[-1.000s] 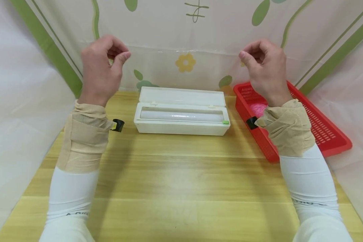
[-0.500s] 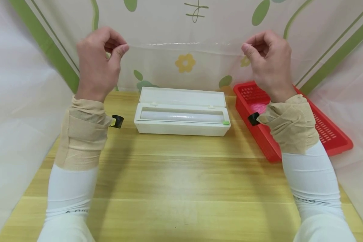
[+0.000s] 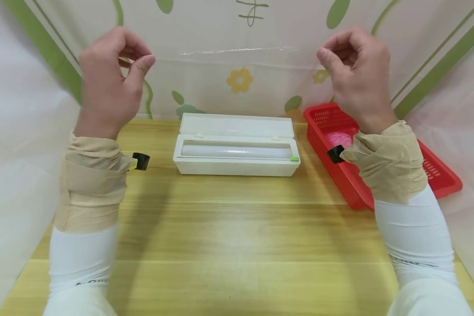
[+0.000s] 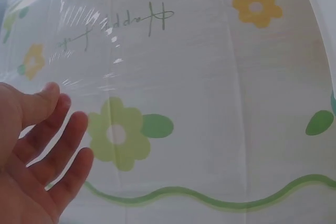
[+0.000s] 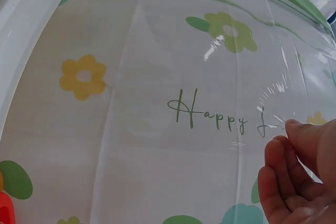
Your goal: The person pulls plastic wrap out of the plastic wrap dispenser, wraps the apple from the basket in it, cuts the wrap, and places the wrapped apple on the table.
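A thin transparent sheet of cling film (image 3: 237, 50) spans the air between both hands, showing mainly as a bright glint in the head view. My left hand (image 3: 112, 85) pinches its left end between thumb and forefinger. At the other end, my right hand (image 3: 359, 79) pinches it the same way. Wrinkles in the film (image 4: 89, 35) catch light beside the left fingertips. Creases also run from the right thumb in the right wrist view. Below, a white cling film dispenser box (image 3: 237, 169) stands with its lid raised and a roll (image 3: 237, 152) inside.
A green slider (image 3: 294, 159) sits at the right of the box's front edge. To the right, a red perforated basket (image 3: 339, 180) holds a pink item (image 3: 341, 139), partly behind the right forearm. A flower-print sheet (image 3: 205, 26) rises behind the wooden table (image 3: 229, 237).
Both hands have risen and spread farther apart, the left one leftward and the right one slightly rightward. The film's glint is longer and higher. Box and basket stay put.
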